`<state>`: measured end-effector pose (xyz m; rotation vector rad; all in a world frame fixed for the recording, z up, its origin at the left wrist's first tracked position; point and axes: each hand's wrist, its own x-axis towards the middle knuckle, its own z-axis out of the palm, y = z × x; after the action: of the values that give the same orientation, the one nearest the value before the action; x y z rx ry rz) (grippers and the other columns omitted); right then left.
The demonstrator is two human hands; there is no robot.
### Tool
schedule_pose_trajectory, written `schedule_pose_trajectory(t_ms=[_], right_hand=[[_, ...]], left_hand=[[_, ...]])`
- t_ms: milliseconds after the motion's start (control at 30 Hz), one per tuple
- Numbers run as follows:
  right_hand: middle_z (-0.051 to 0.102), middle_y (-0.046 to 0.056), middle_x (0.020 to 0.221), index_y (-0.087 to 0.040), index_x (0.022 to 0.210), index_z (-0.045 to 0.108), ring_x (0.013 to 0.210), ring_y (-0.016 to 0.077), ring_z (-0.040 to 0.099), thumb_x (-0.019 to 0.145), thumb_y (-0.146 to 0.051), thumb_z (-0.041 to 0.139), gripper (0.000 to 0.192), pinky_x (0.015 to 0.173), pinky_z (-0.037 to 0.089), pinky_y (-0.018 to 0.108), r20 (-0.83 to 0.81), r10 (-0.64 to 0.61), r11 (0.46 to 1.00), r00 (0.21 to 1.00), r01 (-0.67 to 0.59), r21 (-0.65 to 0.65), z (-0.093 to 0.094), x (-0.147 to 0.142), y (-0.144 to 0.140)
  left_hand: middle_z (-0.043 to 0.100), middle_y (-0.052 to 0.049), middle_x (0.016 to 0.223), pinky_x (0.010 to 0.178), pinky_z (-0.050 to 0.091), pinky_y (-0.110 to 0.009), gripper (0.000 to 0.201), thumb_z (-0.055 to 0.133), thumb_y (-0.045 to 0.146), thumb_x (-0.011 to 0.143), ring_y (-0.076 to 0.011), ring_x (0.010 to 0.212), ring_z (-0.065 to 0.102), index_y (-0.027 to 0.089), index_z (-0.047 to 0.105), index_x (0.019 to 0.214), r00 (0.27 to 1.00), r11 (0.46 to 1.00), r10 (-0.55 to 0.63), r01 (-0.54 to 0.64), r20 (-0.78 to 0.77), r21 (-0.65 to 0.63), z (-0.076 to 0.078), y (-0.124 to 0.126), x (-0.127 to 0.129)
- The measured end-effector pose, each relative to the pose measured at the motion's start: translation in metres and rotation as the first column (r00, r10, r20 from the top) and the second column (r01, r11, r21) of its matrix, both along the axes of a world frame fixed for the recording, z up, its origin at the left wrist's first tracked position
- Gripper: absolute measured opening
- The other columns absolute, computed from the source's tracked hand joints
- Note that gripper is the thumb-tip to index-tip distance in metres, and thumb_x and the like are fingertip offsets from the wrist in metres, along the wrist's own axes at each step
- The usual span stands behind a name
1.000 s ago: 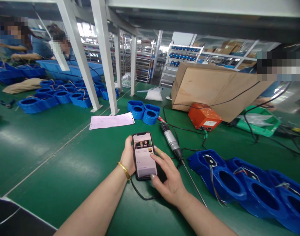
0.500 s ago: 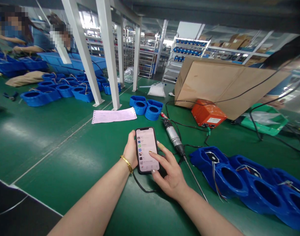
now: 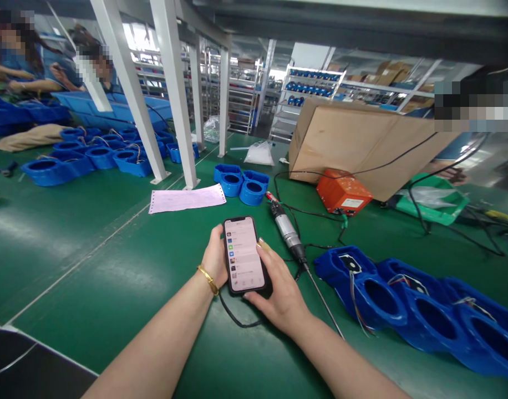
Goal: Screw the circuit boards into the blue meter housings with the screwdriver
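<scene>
Landmark: black-edged rectangular smartphone (image 3: 243, 252), positioned above the green, smooth-topped desk (image 3: 112, 288), screen facing the wearer and displaying a pale list with small coloured icons.

Left hand (image 3: 216, 257): fingers grasp the smartphone at its left side. A gold metal bracelet (image 3: 208, 280) encircles this wrist, lower left of the smartphone.
Right hand (image 3: 281, 288): fingers lie along the smartphone's right edge, thumb at the lower edge; whether they bear a grip cannot be told.

A thin black cord (image 3: 239, 324) curves on the near side of the smartphone. Right of the smartphone, a silver-and-black cylindrical power screwdriver (image 3: 287, 230) lies on the desk. Well to the right of the smartphone, blue moulded plastic housings (image 3: 407, 302) stand in a row, loose wires protruding.

Beyond the smartphone, to the left, lies a pink rectangular paper sheet (image 3: 187, 199) with perforated ends; directly beyond is a pair of blue plastic housings with round openings (image 3: 243, 194). Farther beyond, to the right, are an orange box-shaped unit (image 3: 341, 191) with a white label and, behind it, a large brown cardboard box (image 3: 354, 144).
</scene>
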<state>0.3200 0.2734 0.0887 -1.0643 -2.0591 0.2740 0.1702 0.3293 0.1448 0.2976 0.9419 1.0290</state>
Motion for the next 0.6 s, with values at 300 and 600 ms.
schedule_pose_trajectory(t_ms=[300, 600], right_hand=[[0.031, 0.015, 0.149, -0.018, 0.147, 0.018, 0.138, 0.0289, 0.031, 0.075, -0.021, 0.066, 0.086, 0.111, 0.033, 0.05, -0.166, -0.146, 0.987, 0.975, 0.133, -0.091, -0.003, -0.001, 0.005], [0.03, 0.015, 0.149, -0.018, 0.146, 0.02, 0.138, 0.0292, 0.031, 0.077, -0.024, 0.065, 0.083, 0.111, 0.035, 0.051, -0.22, -0.173, 0.981, 0.96, 0.147, -0.129, -0.006, -0.003, 0.006]], left_hand=[[0.066, -0.012, 0.102, 0.09, 0.049, -0.04, 0.054, 0.02, 0.044, 0.097, -0.0251, 0.089, 0.064, 0.013, 0.052, 0.127, 0.984, 0.986, -0.15, 0.142, 0.099, 0.082, 0.005, -0.01, 0.006], [0.064, -0.013, 0.11, 0.097, 0.045, -0.043, 0.052, 0.023, 0.043, 0.097, -0.0263, 0.099, 0.062, 0.014, 0.05, 0.131, 0.975, 0.983, -0.18, 0.175, 0.128, 0.051, 0.003, -0.013, 0.009]])
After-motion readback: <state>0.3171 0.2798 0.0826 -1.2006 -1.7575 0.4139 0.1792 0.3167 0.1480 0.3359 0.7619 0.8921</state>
